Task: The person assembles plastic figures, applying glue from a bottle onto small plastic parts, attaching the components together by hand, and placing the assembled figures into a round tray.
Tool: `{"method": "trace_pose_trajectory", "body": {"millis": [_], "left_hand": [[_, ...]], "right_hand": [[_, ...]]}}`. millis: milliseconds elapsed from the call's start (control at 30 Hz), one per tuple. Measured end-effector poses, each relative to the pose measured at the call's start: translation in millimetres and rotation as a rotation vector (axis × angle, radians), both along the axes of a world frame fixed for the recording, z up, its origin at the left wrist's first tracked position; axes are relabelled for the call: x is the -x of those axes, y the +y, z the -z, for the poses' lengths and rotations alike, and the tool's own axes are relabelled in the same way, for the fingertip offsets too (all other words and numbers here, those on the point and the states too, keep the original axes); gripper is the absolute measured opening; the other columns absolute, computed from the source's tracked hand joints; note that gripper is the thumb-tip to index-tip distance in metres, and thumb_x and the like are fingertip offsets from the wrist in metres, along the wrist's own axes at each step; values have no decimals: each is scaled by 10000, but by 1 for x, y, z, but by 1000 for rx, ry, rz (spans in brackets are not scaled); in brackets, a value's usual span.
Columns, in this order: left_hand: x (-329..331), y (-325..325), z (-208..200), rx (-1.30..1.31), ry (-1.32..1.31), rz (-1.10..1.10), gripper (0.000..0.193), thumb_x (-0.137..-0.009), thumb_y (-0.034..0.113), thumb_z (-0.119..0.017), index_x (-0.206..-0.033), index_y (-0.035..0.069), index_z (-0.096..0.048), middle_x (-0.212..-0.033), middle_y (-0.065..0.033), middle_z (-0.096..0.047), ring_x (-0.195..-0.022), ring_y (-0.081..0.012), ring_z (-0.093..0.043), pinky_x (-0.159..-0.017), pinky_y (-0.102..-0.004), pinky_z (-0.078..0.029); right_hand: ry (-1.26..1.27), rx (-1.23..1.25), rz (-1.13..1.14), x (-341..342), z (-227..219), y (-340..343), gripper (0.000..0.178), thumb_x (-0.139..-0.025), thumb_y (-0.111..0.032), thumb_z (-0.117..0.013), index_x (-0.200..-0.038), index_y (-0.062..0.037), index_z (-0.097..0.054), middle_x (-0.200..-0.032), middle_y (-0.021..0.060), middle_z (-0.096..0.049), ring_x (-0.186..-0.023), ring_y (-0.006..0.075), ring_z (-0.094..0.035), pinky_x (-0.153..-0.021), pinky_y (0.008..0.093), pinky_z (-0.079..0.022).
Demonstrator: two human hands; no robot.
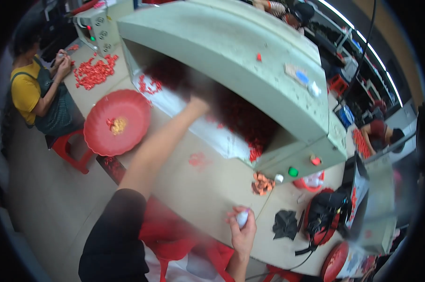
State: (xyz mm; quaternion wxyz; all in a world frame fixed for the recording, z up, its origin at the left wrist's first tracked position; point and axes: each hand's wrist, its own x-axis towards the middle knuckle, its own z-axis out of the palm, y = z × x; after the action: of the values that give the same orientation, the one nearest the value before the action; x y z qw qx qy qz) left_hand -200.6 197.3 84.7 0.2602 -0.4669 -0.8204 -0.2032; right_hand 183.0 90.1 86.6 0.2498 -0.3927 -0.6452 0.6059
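Observation:
My left arm reaches forward into the dark opening of a pale green machine (212, 40) with a curved hood. My left hand (200, 102) is at the opening's near edge, and its fingers are lost in shadow and blur. Small red pieces (255, 149) lie inside the opening, some on a white sheet (203, 134) that comes out over its front edge. Above the near table edge on the right, my right hand (243, 230) is closed around a small, whitish, rounded object (242, 217). What kind of object it is I cannot make out.
A red dish (136, 110) with a few golden and red bits stands left of my arm. Copper-coloured pieces (262, 184) lie near the machine's green button (293, 171). On the right are a black cloth (285, 224) and a black bag (327, 214). A co-worker (43, 89) sits at the left beside a red heap (95, 71).

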Motion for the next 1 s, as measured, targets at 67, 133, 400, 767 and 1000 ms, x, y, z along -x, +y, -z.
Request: {"method": "trace_pose_trajectory", "body": {"millis": [67, 133, 400, 767, 1000], "left_hand": [[4, 6, -2, 37, -196, -142, 325, -794, 182, -517, -1050, -3, -590, -1049, -218, -587, -971, -317, -595, -814, -390, -492], [15, 0, -6, 79, -239, -90, 281, -775, 134, -515, -1013, 18, -611, -972, -208, -616, -899, -303, -621, -750, -388, -511], [-136, -138, -23, -392, -1984, 856, 292, -834, 84, -550, -1108, -20, -557, -1049, -115, -613, -970, -196, -597, -829, -304, -489], [-206, -164, -10, -875, -3058, 564, 285, -874, -6, -466, -1156, 9, -503, -1081, -148, -517, -1106, -235, -467, -930, -313, -454], [-215, -157, -21, -603, -2864, 638, 267, -882, 28, -486, -1147, 0, -491, -1067, -150, -539, -1017, -240, -554, -910, -317, -479]], "right_hand": [[36, 9, 8, -9, 1, -2, 244, -807, 73, -507, -1041, 15, -475, -1048, 97, -492, -859, 150, -563, -712, 290, -525], [59, 36, 28, -8, 1, -2, 243, -804, 75, -509, -1038, 16, -480, -1034, 97, -495, -842, 149, -566, -700, 290, -527], [266, 2, -62, -10, 2, 10, 337, -760, 93, -536, -1082, 14, -476, -928, 93, -516, -813, 156, -567, -685, 292, -527], [324, -155, 293, -2, -29, 14, 428, -751, -139, -635, -1100, 37, -463, -854, 135, -580, -601, 156, -568, -520, 239, -454], [213, -567, 345, 6, -51, -1, 391, -751, -236, -626, -1005, 47, -532, -895, 101, -566, -650, 120, -528, -586, 210, -416]]}}
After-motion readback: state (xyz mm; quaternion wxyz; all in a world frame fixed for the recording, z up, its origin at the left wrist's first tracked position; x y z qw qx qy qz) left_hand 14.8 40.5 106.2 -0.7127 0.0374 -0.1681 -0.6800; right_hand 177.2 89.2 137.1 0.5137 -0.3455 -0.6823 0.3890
